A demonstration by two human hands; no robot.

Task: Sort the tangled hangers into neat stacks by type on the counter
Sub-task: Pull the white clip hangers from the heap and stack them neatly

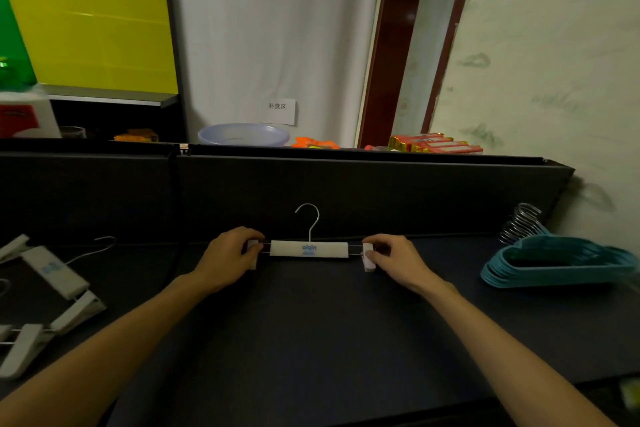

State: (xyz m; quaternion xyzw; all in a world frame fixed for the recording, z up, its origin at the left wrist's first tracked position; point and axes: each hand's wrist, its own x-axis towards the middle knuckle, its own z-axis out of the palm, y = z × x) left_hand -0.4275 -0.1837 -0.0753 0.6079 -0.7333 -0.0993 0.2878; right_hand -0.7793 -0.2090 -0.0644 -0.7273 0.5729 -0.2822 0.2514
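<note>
A white clip hanger (309, 248) sits in the middle of the dark counter (311, 322), held level with its metal hook (309, 218) pointing up toward the back panel. The person has one end in each hand. The left hand (228, 258) curls over the left clip, which is mostly hidden under the fingers; the right hand (393, 260) pinches the right clip (368, 256) between thumb and fingers. Both hands are closed narrowly on those clips, not spread.

It looks like the clips are being slid along the thin rail so this hanger will lie flat with its kind. To do that well, I'd say both clips should move evenly, with the bar kept square to the counter edge and the hook facing the same way as the others in its pile.

Off to the left lie more white clip hangers (52, 288), loose and at odd angles, not yet a tidy stack. Well apart on the right, near the wall, a stack of teal hangers (557, 267) already sits neatly nested, hooks bunched together at the back. Judging from that, the teal type is done and the white ones remain.
</note>
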